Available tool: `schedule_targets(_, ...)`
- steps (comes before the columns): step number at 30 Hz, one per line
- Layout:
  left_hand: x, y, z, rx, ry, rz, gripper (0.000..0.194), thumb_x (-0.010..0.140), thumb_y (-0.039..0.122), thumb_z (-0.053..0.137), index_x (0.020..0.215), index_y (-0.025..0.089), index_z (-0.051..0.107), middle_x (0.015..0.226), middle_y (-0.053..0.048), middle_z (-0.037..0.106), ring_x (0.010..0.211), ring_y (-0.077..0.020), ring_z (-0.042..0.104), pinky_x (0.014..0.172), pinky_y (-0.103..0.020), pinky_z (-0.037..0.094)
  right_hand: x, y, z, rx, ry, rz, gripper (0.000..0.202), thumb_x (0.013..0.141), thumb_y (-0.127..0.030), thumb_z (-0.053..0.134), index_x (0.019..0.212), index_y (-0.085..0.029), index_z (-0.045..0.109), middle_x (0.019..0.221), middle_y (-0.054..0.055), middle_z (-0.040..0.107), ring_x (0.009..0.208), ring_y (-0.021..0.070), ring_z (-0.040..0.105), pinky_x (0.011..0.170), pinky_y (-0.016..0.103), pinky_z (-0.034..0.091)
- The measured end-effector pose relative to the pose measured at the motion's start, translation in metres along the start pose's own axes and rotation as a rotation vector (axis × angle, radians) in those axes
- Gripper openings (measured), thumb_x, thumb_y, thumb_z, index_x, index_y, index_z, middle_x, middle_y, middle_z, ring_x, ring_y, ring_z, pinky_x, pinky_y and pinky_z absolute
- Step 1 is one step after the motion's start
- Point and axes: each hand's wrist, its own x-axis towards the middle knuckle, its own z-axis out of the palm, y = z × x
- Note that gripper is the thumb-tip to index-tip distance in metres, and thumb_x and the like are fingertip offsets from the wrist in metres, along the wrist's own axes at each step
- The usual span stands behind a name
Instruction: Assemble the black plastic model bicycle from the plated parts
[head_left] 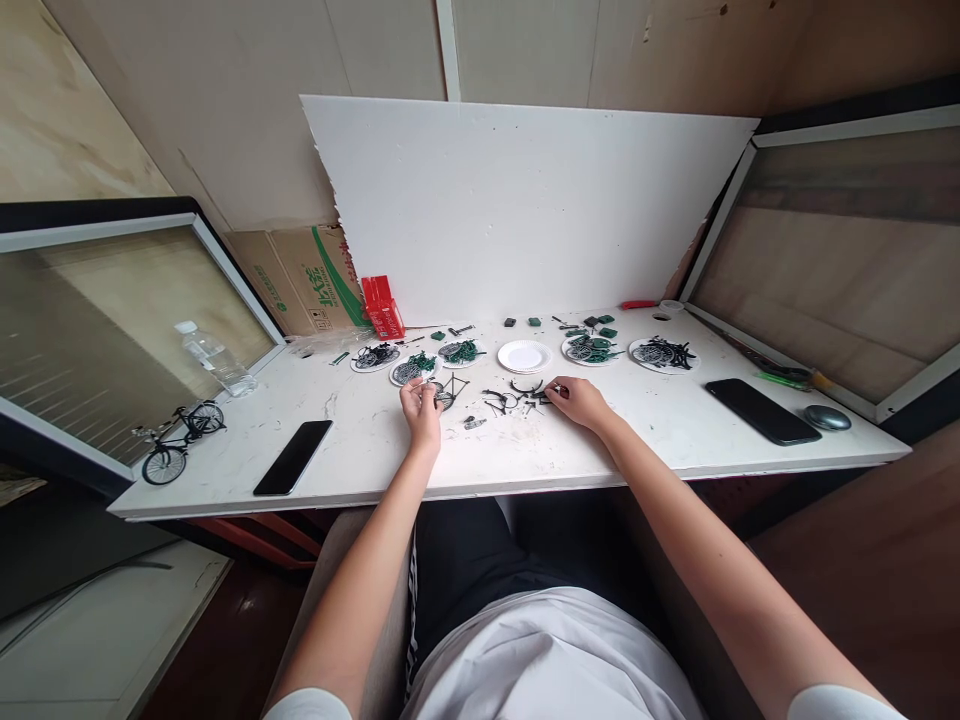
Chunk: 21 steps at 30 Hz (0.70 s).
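Observation:
My left hand [421, 412] is closed on a partly built model bicycle [453, 388], a thin dark frame with a wheel at its near end, held just above the table. To the right, my right hand [577, 400] has its fingers pinched together at the edge of a loose group of small black bicycle parts [517, 398]. What sits between those fingertips, if anything, is too small to make out. A small greyish piece [474, 423] lies in front of the parts. On the far left stands an assembled black model bicycle [180, 437].
Behind my hands, several paper plates hold black and green parts, with a bare white plate [524, 357] among them. Phones lie at left [293, 457] and right [761, 411], a mouse [827, 417] beside the latter. A bottle [214, 358] and red box [383, 307] stand left.

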Motion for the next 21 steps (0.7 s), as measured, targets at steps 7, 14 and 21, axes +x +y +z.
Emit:
schedule_targets(7, -0.0029, 0.0013, -0.0007, 0.013, -0.022, 0.012, 0.045, 0.075, 0.040, 0.084, 0.105, 0.026, 0.054, 0.096, -0.001, 0.057, 0.072, -0.0108, 0.052, 0.055, -0.020, 0.039, 0.0004, 0.0018, 0.0003, 0.009, 0.002, 0.010, 0.023, 0.101, -0.033, 0.057, 0.104, -0.019, 0.075, 0.092, 0.007, 0.074, 0.075, 0.0165, 0.061, 0.066, 0.024, 0.037)
schedule_targets(14, -0.0016, -0.0008, -0.0002, 0.080, -0.065, 0.081, 0.047, 0.080, 0.055, 0.083, 0.100, 0.023, 0.055, 0.096, 0.000, 0.057, 0.057, -0.0051, 0.046, 0.053, -0.022, 0.040, 0.0003, 0.0016, -0.0001, 0.033, 0.026, 0.019, 0.032, 0.102, -0.041, 0.053, 0.105, -0.018, 0.074, 0.080, 0.006, 0.070, 0.068, 0.0168, 0.056, 0.063, 0.025, 0.036)
schedule_targets(21, -0.0032, 0.0009, 0.0013, 0.184, -0.103, 0.097, 0.052, 0.084, 0.067, 0.076, 0.100, 0.018, 0.064, 0.081, 0.000, 0.059, 0.059, -0.0088, 0.051, 0.057, -0.023, 0.045, 0.0012, 0.0030, 0.0015, 0.033, 0.028, 0.018, 0.033, 0.102, -0.042, 0.052, 0.107, -0.018, 0.073, 0.082, 0.006, 0.070, 0.068, 0.0166, 0.056, 0.064, 0.025, 0.036)
